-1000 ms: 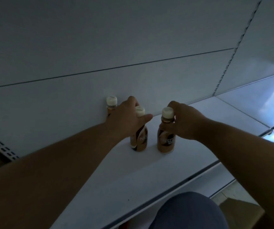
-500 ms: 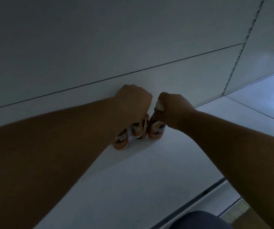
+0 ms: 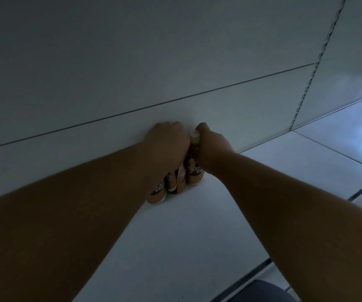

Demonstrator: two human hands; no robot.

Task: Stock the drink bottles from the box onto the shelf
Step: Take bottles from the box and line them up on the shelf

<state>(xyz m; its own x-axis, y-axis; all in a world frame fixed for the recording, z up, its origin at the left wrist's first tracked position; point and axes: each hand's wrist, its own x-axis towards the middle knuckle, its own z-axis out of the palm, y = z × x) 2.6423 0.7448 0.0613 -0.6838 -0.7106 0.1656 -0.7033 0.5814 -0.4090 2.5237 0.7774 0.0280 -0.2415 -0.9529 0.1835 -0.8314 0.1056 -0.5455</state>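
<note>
Pushed right to the rear since a second ago: both bottles now up against the shelf's back panel (image 3: 230, 118), where earlier they stood mid-shelf, clear of the bottle already at the back. Both arms stretched further in.

Left hand (image 3: 168, 144) wrapped over the tops of the left-hand bottles, grip closed round at least one neck, though exactly which cannot be told from here. Right hand (image 3: 210, 147) clamped on the neck of the right bottle (image 3: 195, 173), pale cap (image 3: 194, 137) showing just beside the thumb. Three bottles in a tight cluster on the shelf (image 3: 197, 236), bodies touching or nearly so: left bottle (image 3: 157, 192) nearest, middle bottle (image 3: 176, 182) tucked behind, right one closest to the panel.

To finish the step well, probably: set each base flat before letting go, ease the fingers off straight upward so no cap gets dragged, and square the row against the panel with labels facing out. Tall, narrow bottles, likely to topple in a chain if one is knocked while withdrawing.

Contents: tan-brown drink behind dark labels with white lettering, caps on, seemingly full and sealed. Box not in view, so remaining stock cannot be judged. Rest of the shelf bare, plenty of room for more.
</note>
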